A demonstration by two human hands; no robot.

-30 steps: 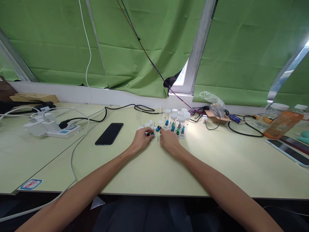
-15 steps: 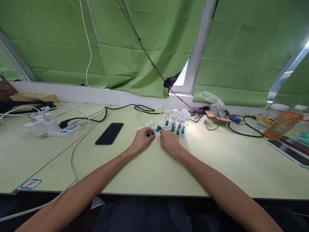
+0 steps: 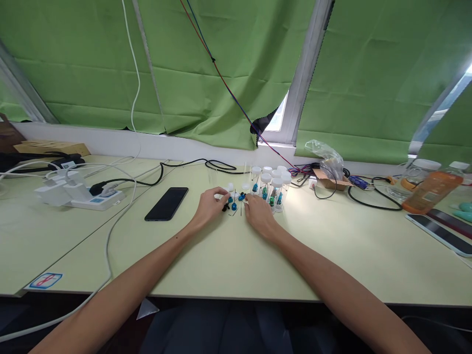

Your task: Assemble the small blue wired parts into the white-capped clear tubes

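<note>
Over the middle of the desk, my left hand [image 3: 211,205] has its fingers curved and a gap between thumb and forefinger. Its tips are close to a small teal piece [image 3: 230,200] and some black bits [image 3: 225,207]. Just right of these lies a small blue piece [image 3: 234,207] with a thin pin. My right hand [image 3: 260,211] rests on the desk, fingers pinched at a little blue part with dark ends [image 3: 242,196]. Beside that hand stand several clear tubes [image 3: 272,197] with white caps, holding blue and green pieces. Part of them is hidden behind the right hand.
Uncapped clear tubes [image 3: 213,178] stand behind my hands, near a white cap [image 3: 230,187]. A black phone [image 3: 167,204] lies to the left, with a power strip [image 3: 99,200] and cables beyond. At right are an open carton [image 3: 332,182], an orange bottle [image 3: 431,191] and more phones [image 3: 440,233].
My left hand has drawn back to the left, off the blue piece, which now shows fully along with the black bits. The right hand has stayed nearly where it was.
</note>
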